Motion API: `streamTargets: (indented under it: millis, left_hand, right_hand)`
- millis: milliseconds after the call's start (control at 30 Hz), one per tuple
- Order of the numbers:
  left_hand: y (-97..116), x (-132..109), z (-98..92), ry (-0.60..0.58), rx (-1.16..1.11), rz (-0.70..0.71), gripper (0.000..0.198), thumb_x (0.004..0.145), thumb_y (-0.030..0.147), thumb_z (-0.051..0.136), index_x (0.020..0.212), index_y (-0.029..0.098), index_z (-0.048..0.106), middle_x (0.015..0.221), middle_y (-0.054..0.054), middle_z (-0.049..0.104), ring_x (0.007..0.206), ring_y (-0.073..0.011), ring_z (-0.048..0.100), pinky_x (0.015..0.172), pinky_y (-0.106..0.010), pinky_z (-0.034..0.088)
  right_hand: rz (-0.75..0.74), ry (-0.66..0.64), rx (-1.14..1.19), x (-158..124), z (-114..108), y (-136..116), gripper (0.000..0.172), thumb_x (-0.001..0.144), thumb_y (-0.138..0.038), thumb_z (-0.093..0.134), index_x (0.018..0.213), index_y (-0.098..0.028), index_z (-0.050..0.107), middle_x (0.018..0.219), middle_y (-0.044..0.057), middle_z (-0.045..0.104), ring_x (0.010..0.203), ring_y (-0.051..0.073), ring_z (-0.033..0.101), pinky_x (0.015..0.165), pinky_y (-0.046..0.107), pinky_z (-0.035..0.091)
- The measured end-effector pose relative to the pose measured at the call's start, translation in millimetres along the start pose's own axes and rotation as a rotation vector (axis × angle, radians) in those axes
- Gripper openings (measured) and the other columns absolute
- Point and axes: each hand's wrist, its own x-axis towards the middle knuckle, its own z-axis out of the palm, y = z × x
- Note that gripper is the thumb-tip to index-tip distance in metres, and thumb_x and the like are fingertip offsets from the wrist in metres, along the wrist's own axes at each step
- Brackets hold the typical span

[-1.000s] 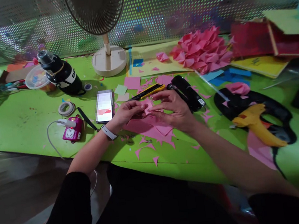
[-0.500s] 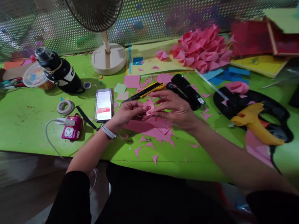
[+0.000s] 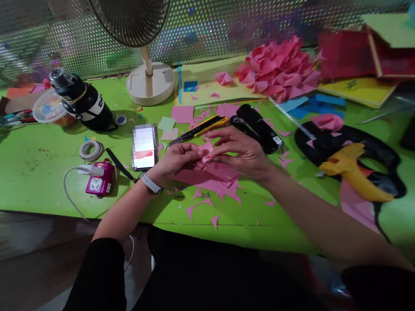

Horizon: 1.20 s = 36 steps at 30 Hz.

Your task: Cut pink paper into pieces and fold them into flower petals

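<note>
A small pink paper piece [image 3: 207, 149] is between my two hands above the green table. My left hand [image 3: 178, 160], with a watch on its wrist, pinches its left side between thumb and fingers. The fingers of my right hand [image 3: 239, 152] close on its right side. Below lie larger pink sheets [image 3: 225, 176] and pink scraps [image 3: 200, 204]. Just behind the hands rests a yellow and black cutter [image 3: 207, 126], and a black stapler [image 3: 260, 126] lies by my right hand.
A phone [image 3: 144, 145], tape roll [image 3: 91, 149], magenta socket block [image 3: 100, 180] and black bottle [image 3: 82, 103] are left. A fan [image 3: 150, 84] and pink paper flower [image 3: 282, 68] stand behind. A yellow glue gun [image 3: 356, 170] is right.
The pink piece has tilted and shifted slightly between my fingers. Both hands stay in nearly the same place.
</note>
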Motion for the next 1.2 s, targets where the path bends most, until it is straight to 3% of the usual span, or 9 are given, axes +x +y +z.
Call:
streamTargets:
  millis: [200,467,900,1200]
  left_hand:
    - [-6,0,8.8,0.031,0.030,0.175,0.035,0.075,0.035,0.082,0.091,0.009,0.067,0.078,-0.006,0.073,0.073,-0.0137,0.073,0.078,-0.029,0.061]
    - [-3,-2,12.3,0.059,0.115,0.157,0.037,0.078,0.036,0.079,0.102,0.009,0.070,0.095,-0.011,0.076,0.086,-0.0162,0.074,0.085,-0.031,0.060]
    - [-6,-3,9.5,-0.020,0.143,0.203,0.037,0.082,0.036,0.075,0.107,0.009,0.070,0.104,-0.014,0.075,0.098,-0.0202,0.073,0.089,-0.033,0.060]
    - [-6,-5,9.9,0.005,0.157,0.174,0.037,0.082,0.035,0.075,0.109,0.011,0.071,0.105,-0.013,0.075,0.099,-0.0206,0.073,0.087,-0.034,0.060]
  right_hand:
    - [0.105,0.190,-0.005,-3,16,-4,0.013,0.087,-0.040,0.070,0.084,-0.028,0.072,0.103,0.005,0.069,0.103,0.024,0.066,0.089,0.047,0.057]
    - [0.257,0.244,0.074,-8,22,-2,0.023,0.085,-0.045,0.072,0.089,-0.023,0.066,0.089,0.003,0.071,0.079,0.018,0.070,0.074,0.034,0.061]
    - [0.253,0.250,0.037,-9,21,2,0.022,0.087,-0.044,0.070,0.087,-0.023,0.065,0.082,0.002,0.069,0.074,0.017,0.068,0.068,0.034,0.060]
    - [0.258,0.223,0.024,-9,21,3,0.020,0.088,-0.042,0.068,0.088,-0.022,0.066,0.084,0.002,0.069,0.073,0.017,0.067,0.067,0.034,0.059]
